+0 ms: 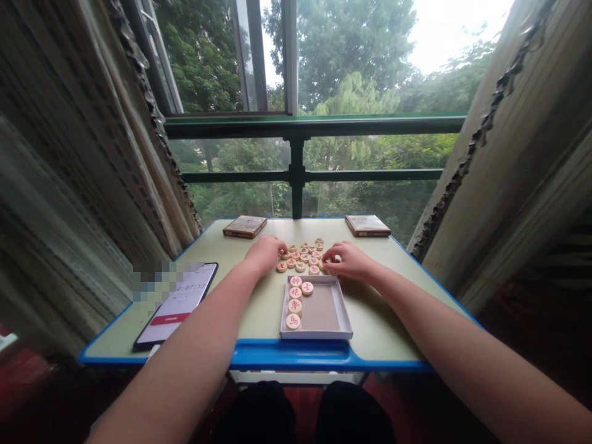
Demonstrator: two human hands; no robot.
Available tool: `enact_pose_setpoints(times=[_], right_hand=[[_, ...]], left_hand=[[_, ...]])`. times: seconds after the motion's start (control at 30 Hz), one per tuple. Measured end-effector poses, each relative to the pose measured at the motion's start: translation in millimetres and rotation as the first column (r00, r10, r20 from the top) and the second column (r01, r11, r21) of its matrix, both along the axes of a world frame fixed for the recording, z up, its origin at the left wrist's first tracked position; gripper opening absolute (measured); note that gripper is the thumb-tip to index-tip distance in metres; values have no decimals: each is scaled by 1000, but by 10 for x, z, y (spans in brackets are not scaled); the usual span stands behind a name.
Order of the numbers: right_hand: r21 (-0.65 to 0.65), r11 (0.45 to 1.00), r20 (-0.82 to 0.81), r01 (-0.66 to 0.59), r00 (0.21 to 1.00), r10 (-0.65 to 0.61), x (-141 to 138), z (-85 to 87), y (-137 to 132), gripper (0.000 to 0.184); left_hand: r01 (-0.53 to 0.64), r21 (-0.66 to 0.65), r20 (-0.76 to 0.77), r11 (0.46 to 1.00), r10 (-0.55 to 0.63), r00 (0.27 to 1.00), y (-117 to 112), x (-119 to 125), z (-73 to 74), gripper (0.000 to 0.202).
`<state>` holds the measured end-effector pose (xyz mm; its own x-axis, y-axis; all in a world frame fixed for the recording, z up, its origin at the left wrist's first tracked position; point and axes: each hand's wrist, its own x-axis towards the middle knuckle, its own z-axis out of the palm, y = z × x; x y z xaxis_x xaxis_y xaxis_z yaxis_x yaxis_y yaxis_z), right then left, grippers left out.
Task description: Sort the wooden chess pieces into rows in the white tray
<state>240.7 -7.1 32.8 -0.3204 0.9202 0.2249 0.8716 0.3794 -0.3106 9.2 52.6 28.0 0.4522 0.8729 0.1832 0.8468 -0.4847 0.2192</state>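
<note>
A cluster of round wooden Chinese chess pieces [304, 258] with carved characters lies on the table, some stacked or leaning at the back. At its left edge is my left hand [264, 254], fingers curled in and closed among the pieces; what they hold is hidden. On the other side my right hand [350, 260] pinches at a piece by the cluster's right edge, thumb and fingertips bent together. Nearer to me stands a shallow white cardboard box [326, 308]. Inside it several red-marked pieces [295, 306] form a column along the left wall, with one more piece [307, 288] beside it.
A phone [176, 305] showing a timer lies at the table's left. Two flat boxes stand at the back, one at left [245, 226] and one at right [367, 226]. The table [383, 320] has a blue rim; curtains and a window with a green railing surround it.
</note>
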Motion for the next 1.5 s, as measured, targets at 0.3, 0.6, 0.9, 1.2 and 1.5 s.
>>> enact_pose_setpoints(times=[0.3,0.6,0.9,1.2,1.5], right_hand=[[36,999,24,-1,1000,0,23,-23,33,19],[28,1000,42,-3,999,2,17,-5,15,17],[157,909,-195,-387,890,412,-265,147,-342,13],[96,779,-4,-620,782,623,-507,256,-692,23],[60,770,91,-636,771,630,-622,232,-751,23]], left_hand=[[-6,-217,83,976,25,996,-136,-11,183,22],[-4,-268,-32,963,-5,999,-221,-48,259,26],[5,-209,-126,978,-32,991,-236,-7,255,25],[-35,-217,-123,976,8,992,-213,7,213,27],[-54,-200,-172,978,20,985,-300,43,275,21]])
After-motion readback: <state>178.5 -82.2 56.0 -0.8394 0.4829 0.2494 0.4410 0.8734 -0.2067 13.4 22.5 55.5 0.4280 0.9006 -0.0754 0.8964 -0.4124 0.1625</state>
